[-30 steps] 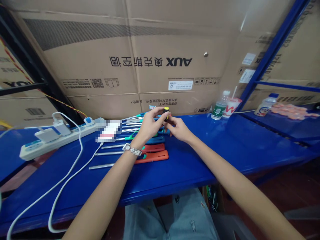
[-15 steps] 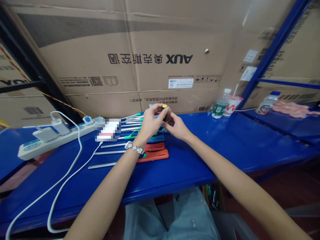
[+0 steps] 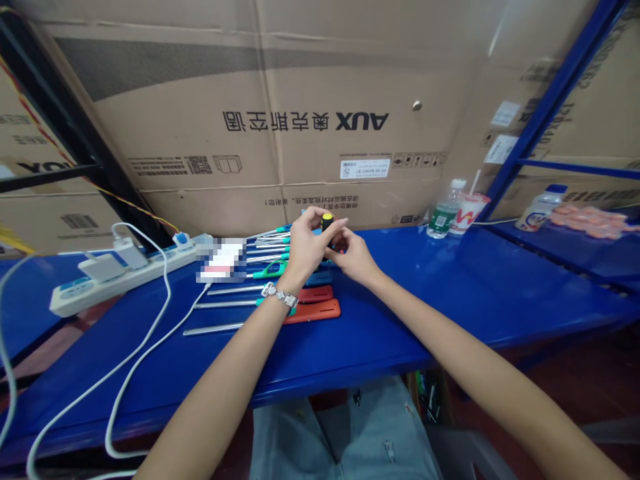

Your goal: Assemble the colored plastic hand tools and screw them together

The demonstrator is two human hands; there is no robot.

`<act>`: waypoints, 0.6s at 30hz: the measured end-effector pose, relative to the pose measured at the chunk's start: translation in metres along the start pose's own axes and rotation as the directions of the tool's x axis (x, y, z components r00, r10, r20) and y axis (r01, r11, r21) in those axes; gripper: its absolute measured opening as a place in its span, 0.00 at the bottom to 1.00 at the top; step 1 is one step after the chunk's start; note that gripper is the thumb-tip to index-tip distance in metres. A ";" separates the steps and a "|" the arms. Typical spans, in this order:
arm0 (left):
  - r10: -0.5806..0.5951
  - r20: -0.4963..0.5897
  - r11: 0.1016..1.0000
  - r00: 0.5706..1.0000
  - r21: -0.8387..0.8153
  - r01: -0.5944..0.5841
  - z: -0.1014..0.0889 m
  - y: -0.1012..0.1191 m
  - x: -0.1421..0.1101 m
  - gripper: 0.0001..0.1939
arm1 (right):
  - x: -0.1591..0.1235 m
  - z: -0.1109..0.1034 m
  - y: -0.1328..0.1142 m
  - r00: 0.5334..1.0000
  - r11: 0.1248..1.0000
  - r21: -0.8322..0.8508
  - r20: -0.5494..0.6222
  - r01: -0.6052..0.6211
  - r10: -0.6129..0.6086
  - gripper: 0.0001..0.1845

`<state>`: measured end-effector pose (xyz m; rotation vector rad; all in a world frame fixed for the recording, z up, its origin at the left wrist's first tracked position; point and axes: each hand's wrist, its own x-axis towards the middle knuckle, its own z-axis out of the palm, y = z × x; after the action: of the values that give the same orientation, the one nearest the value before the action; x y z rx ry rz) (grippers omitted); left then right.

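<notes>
My left hand (image 3: 307, 247) is closed around a small black cylinder with a yellow end (image 3: 327, 221), held upright above the table. Against its lower right side, my right hand (image 3: 357, 257) is closed in a pinch; a bit of red shows by its fingertips, but what it grips is hidden. Beneath and beside the left hand lie long-necked lighters in a row, metal tubes pointing left. Nearest is an orange lighter (image 3: 314, 311), then a red lighter (image 3: 323, 293) and a blue lighter (image 3: 324, 277). Several more lighters (image 3: 267, 250) lie behind, their handles partly covered by my hands.
The blue table (image 3: 400, 313) backs onto a large cardboard box (image 3: 300, 80). At left are a white power strip (image 3: 125, 277), chargers, loose white cables (image 3: 150, 327) and a blurred-out phone (image 3: 223, 260). A water bottle (image 3: 443, 213) and a paper cup (image 3: 467, 212) stand at right.
The view has shifted slightly, so the scene sits a little further right. My hands stay together around the black cylinder, with only small finger movement.
</notes>
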<state>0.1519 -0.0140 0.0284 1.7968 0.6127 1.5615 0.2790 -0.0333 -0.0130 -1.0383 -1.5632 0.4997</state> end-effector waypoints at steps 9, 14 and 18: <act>-0.005 0.018 0.999 1.000 0.047 0.004 0.000 0.001 -0.001 0.22 | 0.004 -0.006 -0.003 0.996 0.999 -0.024 0.071 0.047 -0.045 0.19; -0.003 -0.025 0.999 1.000 0.046 0.005 0.001 0.000 -0.001 0.18 | 0.004 -0.002 0.000 0.998 0.996 -0.083 -0.056 0.014 -0.019 0.20; 0.006 0.224 1.000 0.975 -0.014 -0.003 -0.011 -0.001 0.001 0.15 | 0.003 -0.013 -0.008 0.987 0.999 0.030 0.155 0.039 -0.044 0.20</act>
<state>0.1411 -0.0108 0.0288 1.9309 0.4897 1.3371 0.2886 -0.0380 -0.0016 -0.9630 -1.7079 0.5833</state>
